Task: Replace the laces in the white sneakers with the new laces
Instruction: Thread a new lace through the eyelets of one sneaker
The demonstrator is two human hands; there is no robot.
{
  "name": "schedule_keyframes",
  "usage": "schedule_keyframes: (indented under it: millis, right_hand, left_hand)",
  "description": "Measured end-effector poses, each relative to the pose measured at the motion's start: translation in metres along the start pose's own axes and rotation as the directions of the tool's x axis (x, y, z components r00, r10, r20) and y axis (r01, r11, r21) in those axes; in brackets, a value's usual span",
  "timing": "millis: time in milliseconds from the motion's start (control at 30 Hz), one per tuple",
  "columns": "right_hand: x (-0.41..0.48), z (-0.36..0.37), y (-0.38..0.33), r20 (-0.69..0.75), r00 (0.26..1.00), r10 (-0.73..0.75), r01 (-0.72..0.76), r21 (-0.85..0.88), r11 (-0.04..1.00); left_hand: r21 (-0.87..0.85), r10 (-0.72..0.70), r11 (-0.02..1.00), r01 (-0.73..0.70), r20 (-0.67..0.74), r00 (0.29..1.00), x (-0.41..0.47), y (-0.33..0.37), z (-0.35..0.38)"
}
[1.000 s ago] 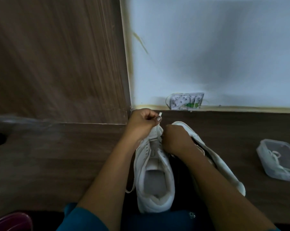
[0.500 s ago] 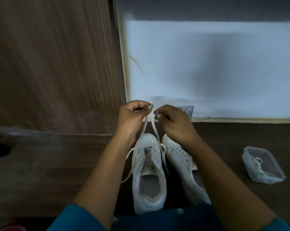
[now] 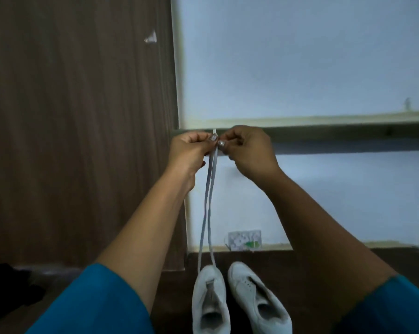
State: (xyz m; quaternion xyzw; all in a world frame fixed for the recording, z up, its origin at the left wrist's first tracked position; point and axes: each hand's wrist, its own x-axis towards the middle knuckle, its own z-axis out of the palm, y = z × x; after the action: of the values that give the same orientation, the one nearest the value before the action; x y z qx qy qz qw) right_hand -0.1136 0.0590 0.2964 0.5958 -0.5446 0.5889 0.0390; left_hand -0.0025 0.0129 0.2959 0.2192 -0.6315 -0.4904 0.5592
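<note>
Little of the relacing looks done so far. At the far left, beyond a blue sleeve (image 3: 95,304), a dark heap (image 3: 10,285) lies on the tabletop (image 3: 172,304) below a wood panel (image 3: 83,116); it is too dim to tell what it is.

The left hand (image 3: 191,150) is raised well above the shoes, with thumb and fingers pinched on one end of a pale lace (image 3: 208,213). Its two strands hang close together and run down into the toe end of the left sneaker (image 3: 209,302), which stands upright on the tabletop. I judge the lace to be through the lowest pair of eyelets only, as the holes higher up look bare and the tongue lies open.

The right sneaker (image 3: 259,302) stands just beside the left one and shows no lace at all. The old laces therefore seem to be out of both shoes already.

A small packet (image 3: 244,239) leans against the wall behind the shoes. The right hand (image 3: 247,153) pinches the other lace end. It meets the left hand thumb to thumb, and one tip pokes up between them.

Holding the ends together like this looks like matching their lengths. Still to do are crossing the lace up the left sneaker and lacing the whole right sneaker.
</note>
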Motion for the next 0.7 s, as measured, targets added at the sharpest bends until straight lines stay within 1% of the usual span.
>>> schedule_keyframes:
  millis: [200, 367, 700]
  right_hand:
    - [0.002, -0.01, -0.029, -0.008, 1.0, -0.019, 0.019, -0.029, 0.999]
    - [0.002, -0.014, -0.041, -0.013, 0.999, -0.041, 0.04, -0.071, 0.997]
    - [0.002, -0.009, -0.041, -0.021, 0.999, -0.046, 0.045, -0.039, 0.998]
  left_hand:
    - [-0.091, 0.003, 0.996, -0.007, -0.042, 0.999, -0.009, 0.026, -0.001]
    - [-0.114, 0.009, 0.993, -0.017, -0.064, 0.998, -0.011, 0.033, -0.002]
    - [-0.177, 0.029, 0.983, -0.04, -0.06, 0.998, -0.006, 0.032, -0.003]
